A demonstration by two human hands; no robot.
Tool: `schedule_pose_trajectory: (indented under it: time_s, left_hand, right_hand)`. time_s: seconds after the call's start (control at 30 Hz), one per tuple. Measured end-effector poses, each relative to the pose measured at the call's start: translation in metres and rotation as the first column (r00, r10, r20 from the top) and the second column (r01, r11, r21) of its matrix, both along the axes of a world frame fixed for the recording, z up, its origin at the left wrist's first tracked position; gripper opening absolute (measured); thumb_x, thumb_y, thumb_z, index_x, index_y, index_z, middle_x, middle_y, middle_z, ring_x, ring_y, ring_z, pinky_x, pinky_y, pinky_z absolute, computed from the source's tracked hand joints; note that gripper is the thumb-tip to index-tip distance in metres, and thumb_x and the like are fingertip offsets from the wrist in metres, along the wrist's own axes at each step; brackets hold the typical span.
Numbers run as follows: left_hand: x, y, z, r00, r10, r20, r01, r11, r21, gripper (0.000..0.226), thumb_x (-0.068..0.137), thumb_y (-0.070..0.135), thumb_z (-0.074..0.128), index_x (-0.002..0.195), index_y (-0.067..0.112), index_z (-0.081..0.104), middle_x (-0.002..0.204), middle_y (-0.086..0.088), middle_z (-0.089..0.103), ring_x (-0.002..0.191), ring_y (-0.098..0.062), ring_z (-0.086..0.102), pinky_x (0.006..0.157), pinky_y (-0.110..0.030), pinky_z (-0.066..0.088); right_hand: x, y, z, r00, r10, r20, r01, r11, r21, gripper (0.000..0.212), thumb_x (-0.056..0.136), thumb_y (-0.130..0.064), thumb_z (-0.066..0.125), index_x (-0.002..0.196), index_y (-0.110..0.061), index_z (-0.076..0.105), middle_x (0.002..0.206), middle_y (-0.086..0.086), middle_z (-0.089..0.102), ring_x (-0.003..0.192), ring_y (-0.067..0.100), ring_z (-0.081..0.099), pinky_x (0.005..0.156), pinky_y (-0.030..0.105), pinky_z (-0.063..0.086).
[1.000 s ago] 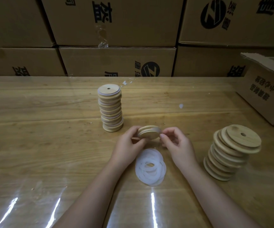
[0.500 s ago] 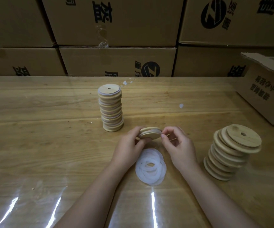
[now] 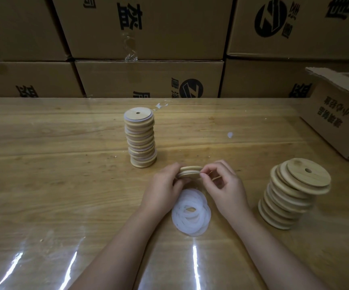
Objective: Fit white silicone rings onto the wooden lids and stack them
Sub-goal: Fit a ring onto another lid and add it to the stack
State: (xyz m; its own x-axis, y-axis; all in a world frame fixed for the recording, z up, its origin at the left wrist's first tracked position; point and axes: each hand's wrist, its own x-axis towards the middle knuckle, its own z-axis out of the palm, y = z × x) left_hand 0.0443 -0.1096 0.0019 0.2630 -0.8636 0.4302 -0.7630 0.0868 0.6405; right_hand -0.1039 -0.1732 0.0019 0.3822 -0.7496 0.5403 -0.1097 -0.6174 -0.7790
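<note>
Both my hands hold one wooden lid [image 3: 190, 172] just above the table, its face nearly level. My left hand [image 3: 165, 189] grips its left edge. My right hand [image 3: 224, 185] pinches its right edge between thumb and forefinger, where a pale ring seems to sit in the groove. A pile of white silicone rings [image 3: 191, 212] lies on the table below the lid, between my wrists. Behind it stands an upright stack of lids with rings fitted [image 3: 141, 139]. A leaning stack of bare wooden lids [image 3: 293, 195] stands to the right.
The wooden table [image 3: 54, 174] has a glossy clear cover. An open cardboard box [image 3: 341, 114] sits at the right rear. Large printed cartons [image 3: 148, 78] form a wall along the table's far edge. A small white scrap [image 3: 230, 135] lies mid-table.
The lid has tipped from tilted toward me to nearly level. My right fingers have closed in on its right edge.
</note>
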Motion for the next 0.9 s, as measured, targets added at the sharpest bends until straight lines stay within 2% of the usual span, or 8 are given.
schedule_pose_trajectory:
  time_s: [0.13,0.27,0.47,0.57,0.63,0.7,0.8,0.9]
  left_hand:
    - [0.0008,-0.0008,-0.0009,1.0,-0.002,-0.006,0.002,1.0,-0.002,0.024,0.083,0.018,0.068,0.107,0.018,0.063,0.094,0.003,0.066,0.083,-0.014,0.06,0.074,-0.035,0.048]
    - [0.0023,-0.0014,-0.0026,0.999,-0.011,-0.053,0.011,1.0,-0.005,0.025,0.082,0.016,0.07,0.106,0.018,0.064,0.091,0.004,0.067,0.081,-0.014,0.061,0.073,-0.037,0.049]
    - [0.004,-0.0008,0.0014,0.952,-0.082,-0.294,0.07,0.996,-0.054,0.03,0.079,0.01,0.071,0.096,0.033,0.061,0.085,0.024,0.063,0.081,0.002,0.06,0.073,-0.019,0.045]
    - [0.0029,-0.0011,0.0023,0.914,-0.104,-0.393,0.084,0.994,-0.068,0.032,0.077,0.007,0.073,0.093,0.033,0.061,0.086,0.016,0.067,0.083,-0.007,0.063,0.075,-0.025,0.049]
    - [0.0011,-0.0006,0.0027,0.883,-0.113,-0.456,0.089,0.993,-0.074,0.032,0.077,0.006,0.074,0.092,0.032,0.061,0.086,0.006,0.068,0.082,-0.016,0.065,0.074,-0.032,0.052]
    - [-0.0003,-0.0002,0.0029,0.893,-0.112,-0.437,0.091,0.993,-0.07,0.027,0.079,0.013,0.074,0.091,0.033,0.061,0.085,0.008,0.067,0.08,-0.013,0.064,0.071,-0.027,0.051]
    - [0.001,-0.0008,0.0026,0.958,-0.072,-0.277,0.05,0.995,-0.082,0.019,0.08,0.019,0.073,0.092,0.03,0.064,0.085,0.011,0.062,0.08,-0.004,0.057,0.066,-0.014,0.044]
    - [0.0028,-0.001,0.0019,0.968,-0.053,-0.244,0.032,0.995,-0.089,0.022,0.079,0.017,0.074,0.095,0.029,0.064,0.086,0.012,0.062,0.078,-0.004,0.055,0.067,-0.015,0.043]
  right_hand:
    - [0.0004,0.0,-0.0007,0.999,-0.022,-0.032,0.021,0.999,-0.029,0.013,0.082,-0.001,0.065,0.082,-0.014,0.064,0.087,-0.011,0.056,0.074,0.005,0.056,0.064,0.012,0.043]
    - [0.0003,-0.001,0.0001,0.999,-0.037,0.003,0.037,0.999,0.027,0.015,0.083,0.0,0.064,0.083,-0.015,0.065,0.085,-0.007,0.059,0.076,0.005,0.056,0.066,0.009,0.04]
    - [0.0013,-0.0014,0.0,0.998,-0.054,0.014,0.052,0.991,0.127,0.03,0.085,-0.002,0.062,0.079,-0.031,0.059,0.081,-0.011,0.06,0.07,0.003,0.057,0.062,0.013,0.043]
    - [0.0013,-0.0019,-0.0013,0.998,-0.066,0.014,0.063,0.985,0.159,0.033,0.085,-0.003,0.062,0.078,-0.034,0.058,0.079,-0.012,0.06,0.068,0.004,0.056,0.062,0.018,0.046]
    - [0.0019,-0.0016,-0.0017,0.997,-0.081,0.015,0.078,0.985,0.155,0.031,0.085,-0.002,0.062,0.078,-0.032,0.058,0.079,-0.01,0.06,0.068,0.002,0.056,0.061,0.013,0.043]
    - [0.002,-0.0018,-0.0014,0.994,-0.101,0.028,0.096,0.985,0.141,0.025,0.084,0.0,0.062,0.079,-0.025,0.06,0.079,-0.009,0.06,0.069,0.001,0.056,0.061,0.008,0.04]
    - [0.0013,-0.0018,-0.0006,0.994,-0.106,0.035,0.102,0.989,0.111,0.02,0.084,0.001,0.062,0.08,-0.018,0.062,0.08,-0.008,0.059,0.071,0.002,0.056,0.062,0.007,0.04]
    - [0.0004,-0.0009,0.0001,0.994,-0.104,0.022,0.101,0.99,0.098,0.019,0.084,-0.001,0.062,0.081,-0.019,0.063,0.082,-0.009,0.058,0.072,0.003,0.056,0.062,0.007,0.039]
